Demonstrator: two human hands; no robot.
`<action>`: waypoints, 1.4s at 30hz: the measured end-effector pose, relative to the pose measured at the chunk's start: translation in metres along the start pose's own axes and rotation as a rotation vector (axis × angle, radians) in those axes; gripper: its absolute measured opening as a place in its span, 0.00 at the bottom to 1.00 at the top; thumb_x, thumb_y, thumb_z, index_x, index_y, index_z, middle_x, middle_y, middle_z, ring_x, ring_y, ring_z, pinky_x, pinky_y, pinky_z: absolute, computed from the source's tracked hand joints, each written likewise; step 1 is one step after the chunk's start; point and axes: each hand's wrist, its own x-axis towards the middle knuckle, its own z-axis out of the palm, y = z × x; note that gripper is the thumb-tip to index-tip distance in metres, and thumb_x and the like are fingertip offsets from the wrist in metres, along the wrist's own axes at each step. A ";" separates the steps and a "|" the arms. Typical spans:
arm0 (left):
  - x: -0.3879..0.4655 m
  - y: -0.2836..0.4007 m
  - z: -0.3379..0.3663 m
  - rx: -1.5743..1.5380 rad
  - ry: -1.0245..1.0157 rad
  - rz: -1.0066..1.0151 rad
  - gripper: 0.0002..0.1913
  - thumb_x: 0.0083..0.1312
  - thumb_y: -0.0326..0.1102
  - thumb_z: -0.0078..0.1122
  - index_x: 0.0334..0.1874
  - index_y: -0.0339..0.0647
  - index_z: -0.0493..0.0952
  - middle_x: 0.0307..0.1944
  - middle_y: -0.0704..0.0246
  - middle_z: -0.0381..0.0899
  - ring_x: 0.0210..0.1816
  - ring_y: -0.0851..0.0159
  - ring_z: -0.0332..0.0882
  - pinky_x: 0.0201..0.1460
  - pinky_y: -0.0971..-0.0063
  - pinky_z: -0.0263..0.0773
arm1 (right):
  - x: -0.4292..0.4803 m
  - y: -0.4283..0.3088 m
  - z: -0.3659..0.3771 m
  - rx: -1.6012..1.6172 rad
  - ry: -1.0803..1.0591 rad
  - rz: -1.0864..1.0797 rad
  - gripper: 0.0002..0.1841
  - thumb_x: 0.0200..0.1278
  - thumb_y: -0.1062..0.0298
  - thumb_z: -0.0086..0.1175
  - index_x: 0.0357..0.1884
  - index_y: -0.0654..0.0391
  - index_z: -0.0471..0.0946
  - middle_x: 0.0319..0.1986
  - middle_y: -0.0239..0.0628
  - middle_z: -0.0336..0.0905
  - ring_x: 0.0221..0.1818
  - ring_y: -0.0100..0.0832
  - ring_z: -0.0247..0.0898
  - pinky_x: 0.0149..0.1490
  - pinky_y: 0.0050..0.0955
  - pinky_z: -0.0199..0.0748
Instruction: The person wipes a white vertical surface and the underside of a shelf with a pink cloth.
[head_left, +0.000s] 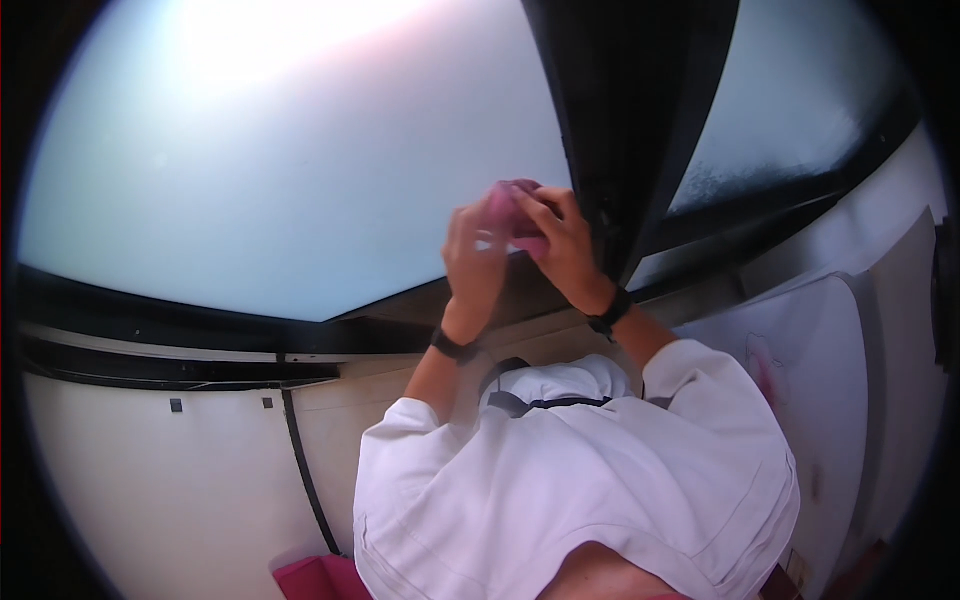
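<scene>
A crumpled pink cloth (532, 246) is bunched between my two hands, in front of a large frosted glass pane (300, 172). My right hand (564, 244) grips the cloth from the right, its fingers bent over the top. Against the cloth's left side is my left hand (474, 251), blurred, so its hold on the cloth is unclear. Both wrists wear dark bands. Just below the hands runs the dark lower frame (405, 307) of the pane.
A broad black upright post (637, 97) stands right of my hands, with a second frosted pane (772, 112) beyond it. White panels (165, 465) lie at lower left, near a red item (322, 577). A rounded white panel (810, 390) is at the right.
</scene>
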 end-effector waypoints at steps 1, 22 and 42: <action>0.001 -0.004 -0.007 0.050 0.079 -0.022 0.22 0.55 0.14 0.60 0.53 0.37 0.77 0.40 0.63 0.78 0.38 0.67 0.80 0.36 0.79 0.77 | 0.008 -0.003 0.009 0.041 -0.034 -0.052 0.33 0.47 0.78 0.68 0.60 0.52 0.75 0.47 0.40 0.69 0.45 0.40 0.73 0.45 0.30 0.77; 0.114 0.081 0.030 -0.321 -0.035 0.277 0.16 0.63 0.25 0.60 0.53 0.42 0.77 0.35 0.61 0.77 0.30 0.55 0.78 0.32 0.70 0.75 | 0.082 0.000 -0.063 -0.478 0.515 -0.046 0.27 0.50 0.76 0.67 0.56 0.53 0.78 0.52 0.41 0.70 0.53 0.42 0.72 0.52 0.31 0.78; 0.101 0.064 0.043 -0.387 -0.172 0.270 0.15 0.58 0.26 0.58 0.48 0.48 0.75 0.36 0.62 0.75 0.32 0.48 0.78 0.29 0.59 0.74 | 0.073 -0.034 -0.080 -0.674 0.188 0.205 0.21 0.51 0.79 0.60 0.50 0.59 0.78 0.48 0.45 0.73 0.45 0.50 0.75 0.49 0.39 0.75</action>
